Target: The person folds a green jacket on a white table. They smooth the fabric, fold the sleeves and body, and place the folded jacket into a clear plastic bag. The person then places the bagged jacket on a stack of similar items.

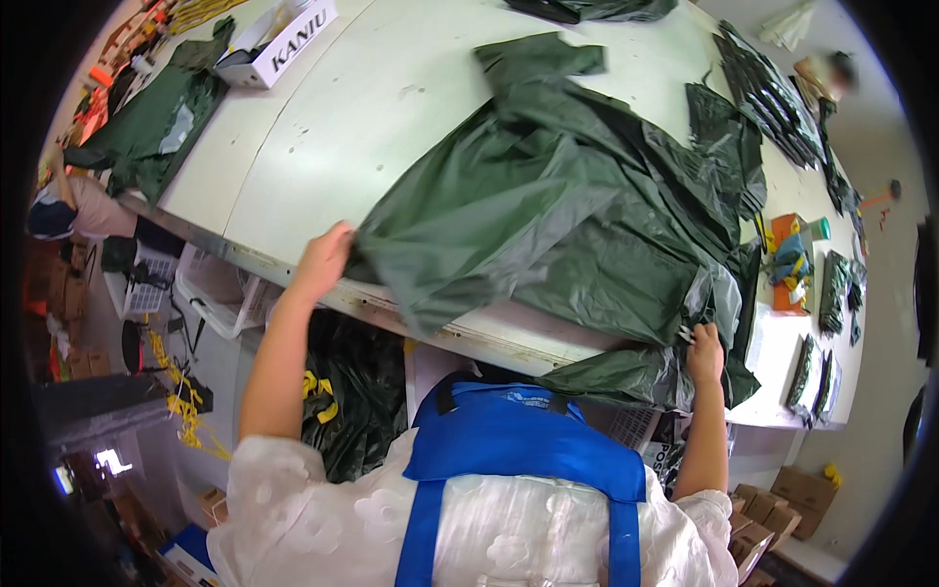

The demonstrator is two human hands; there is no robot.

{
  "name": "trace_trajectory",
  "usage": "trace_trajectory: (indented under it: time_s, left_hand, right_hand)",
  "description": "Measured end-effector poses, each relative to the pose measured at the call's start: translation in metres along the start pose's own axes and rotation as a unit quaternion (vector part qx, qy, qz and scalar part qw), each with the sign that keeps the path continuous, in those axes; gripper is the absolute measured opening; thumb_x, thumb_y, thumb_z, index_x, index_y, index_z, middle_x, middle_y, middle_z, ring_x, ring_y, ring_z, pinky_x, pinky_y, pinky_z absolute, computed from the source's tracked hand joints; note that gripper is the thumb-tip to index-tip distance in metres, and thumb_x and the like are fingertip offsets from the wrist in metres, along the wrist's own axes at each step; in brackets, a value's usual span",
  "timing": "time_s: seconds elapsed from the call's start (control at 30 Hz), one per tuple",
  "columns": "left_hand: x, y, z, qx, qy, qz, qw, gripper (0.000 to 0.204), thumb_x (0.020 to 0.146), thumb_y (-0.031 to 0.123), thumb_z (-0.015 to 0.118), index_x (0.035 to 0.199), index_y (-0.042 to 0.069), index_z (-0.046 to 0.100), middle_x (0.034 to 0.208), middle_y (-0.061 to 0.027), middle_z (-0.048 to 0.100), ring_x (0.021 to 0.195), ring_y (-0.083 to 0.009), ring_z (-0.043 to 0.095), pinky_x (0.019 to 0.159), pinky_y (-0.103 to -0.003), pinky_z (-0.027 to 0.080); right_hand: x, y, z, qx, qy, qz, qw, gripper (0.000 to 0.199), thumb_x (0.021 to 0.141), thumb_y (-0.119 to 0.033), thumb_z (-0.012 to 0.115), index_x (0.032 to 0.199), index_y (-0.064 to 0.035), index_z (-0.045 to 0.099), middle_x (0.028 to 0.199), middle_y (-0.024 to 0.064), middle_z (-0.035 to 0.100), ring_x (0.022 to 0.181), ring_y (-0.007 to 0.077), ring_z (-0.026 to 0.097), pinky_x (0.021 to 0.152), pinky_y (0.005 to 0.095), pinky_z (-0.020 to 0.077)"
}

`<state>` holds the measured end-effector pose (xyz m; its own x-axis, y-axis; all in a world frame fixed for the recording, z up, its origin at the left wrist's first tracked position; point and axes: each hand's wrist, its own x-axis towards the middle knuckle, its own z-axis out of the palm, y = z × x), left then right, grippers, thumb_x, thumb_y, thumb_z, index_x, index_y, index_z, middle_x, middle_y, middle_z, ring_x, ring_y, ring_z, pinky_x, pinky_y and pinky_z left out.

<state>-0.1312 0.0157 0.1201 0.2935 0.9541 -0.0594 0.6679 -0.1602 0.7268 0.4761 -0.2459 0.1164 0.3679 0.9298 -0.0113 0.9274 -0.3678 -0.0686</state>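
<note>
A dark green, shiny raincoat (548, 186) lies spread and wrinkled over the white table in front of me. My left hand (328, 259) is closed on its left edge, near the table's front rim. The lower left part of the cloth is lifted and blurred by motion. At the right front, my right hand (704, 352) is closed on a bunched edge, where a pale grey inner side shows. A small white bit sticks out by those fingers, too small to name. Part of the raincoat hangs over the front rim below this hand.
The white table (303, 147) has a white box (279, 44) at back left. Folded dark packs (773, 93) and an orange box (787, 264) of small items lie right. A white crate (220, 293) stands below. Other people are at far left and far right.
</note>
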Motion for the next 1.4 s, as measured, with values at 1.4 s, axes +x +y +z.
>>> trace_trajectory:
  time_s: [1.4]
  left_hand:
    - [0.068,0.129,0.145,0.14,-0.07,0.41,0.899,0.017,0.069,0.005,0.064,0.084,0.011,0.061,0.084,-0.0032,0.056,0.081,-0.0239,0.055,0.076,-0.038,0.043]
  right_hand:
    - [0.06,-0.069,-0.035,0.228,-0.026,-0.18,0.956,0.024,0.066,0.003,0.061,0.087,-0.0068,0.064,0.09,0.0067,0.065,0.073,0.0263,0.065,0.063,0.0351,0.0531]
